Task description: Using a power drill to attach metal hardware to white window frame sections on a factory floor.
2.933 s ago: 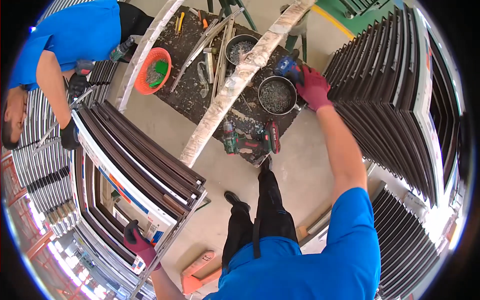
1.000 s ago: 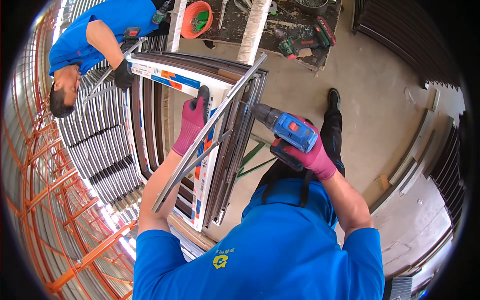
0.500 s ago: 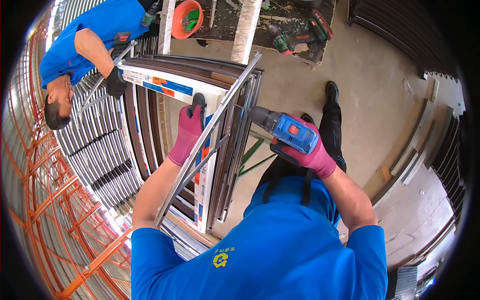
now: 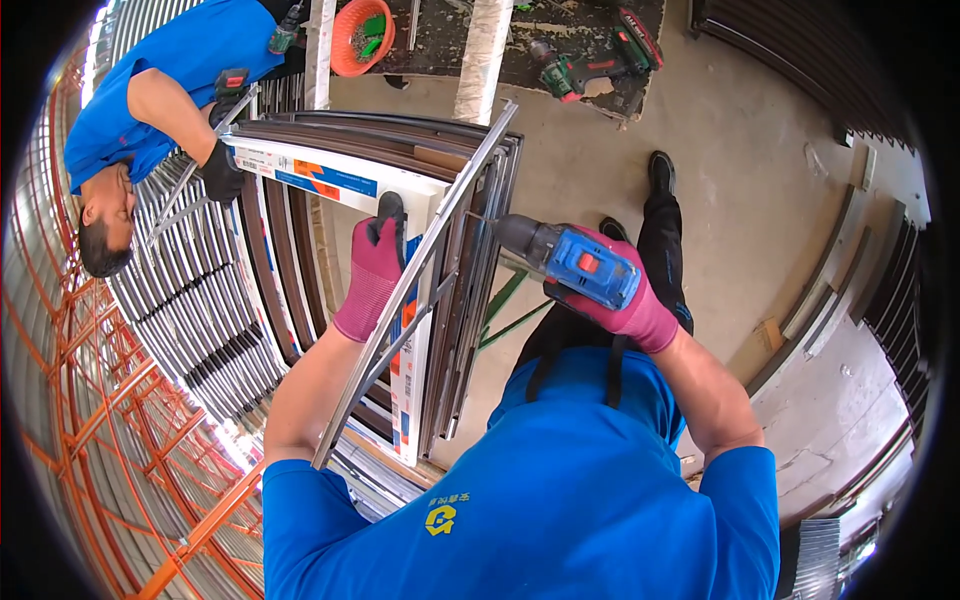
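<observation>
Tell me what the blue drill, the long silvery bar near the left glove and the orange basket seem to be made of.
Blue cordless drill: probably moulded plastic, semi-glossy, judging by its even colour and shaped housing.
Long silvery bar: likely bare metal, perhaps aluminium, given its grey sheen and thin edges.
Orange basket: apparently plastic, from its uniform bright colour.

The left forearm is slanting forward, the left hand pointing a dark-tipped digit away from the torso; the right forearm is angling inward from a bent elbow, the right hand gripping.
</observation>
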Demonstrator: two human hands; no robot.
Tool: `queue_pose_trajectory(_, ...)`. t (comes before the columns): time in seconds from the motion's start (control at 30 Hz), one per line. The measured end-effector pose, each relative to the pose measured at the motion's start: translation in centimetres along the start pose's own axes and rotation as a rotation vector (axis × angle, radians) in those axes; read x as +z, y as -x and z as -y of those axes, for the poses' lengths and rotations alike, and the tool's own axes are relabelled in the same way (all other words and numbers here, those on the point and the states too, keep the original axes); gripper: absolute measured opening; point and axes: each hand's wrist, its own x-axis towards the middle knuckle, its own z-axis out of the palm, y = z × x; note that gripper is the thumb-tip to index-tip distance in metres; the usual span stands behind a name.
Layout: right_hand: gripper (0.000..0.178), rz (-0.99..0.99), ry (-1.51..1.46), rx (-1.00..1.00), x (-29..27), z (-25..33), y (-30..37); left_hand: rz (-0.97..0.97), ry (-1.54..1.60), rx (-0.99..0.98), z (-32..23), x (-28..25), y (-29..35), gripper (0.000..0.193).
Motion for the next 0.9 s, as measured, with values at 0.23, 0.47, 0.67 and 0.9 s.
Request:
queue_pose_trajectory(0.23, 0.061, 0.002, 0.019, 0.000, -0.3, -0.2, -0.2, -0.008, 0.002, 0.045, -0.7, 0.3, 0.3, 0.032)
queue_pose_trajectory(0.47, 0.061, 0.000, 0.075, -0.034, -0.3, -0.3, -0.2, -0.040, -0.018, 0.085, 0.1, 0.3, 0.1, 0.031)
queue_pose_trajectory(0.67, 0.059, 0.015, 0.072, -0.009, -0.5, -0.2, -0.4, -0.045, -0.054, 0.113, 0.5, 0.3, -0.1, 0.030)
queue_pose_trajectory(0.9, 0.059, 0.028, 0.069, -0.045, -0.5, -0.1, -0.3, -0.043, 0.003, 0.030, -0.9, 0.3, 0.6, 0.031)
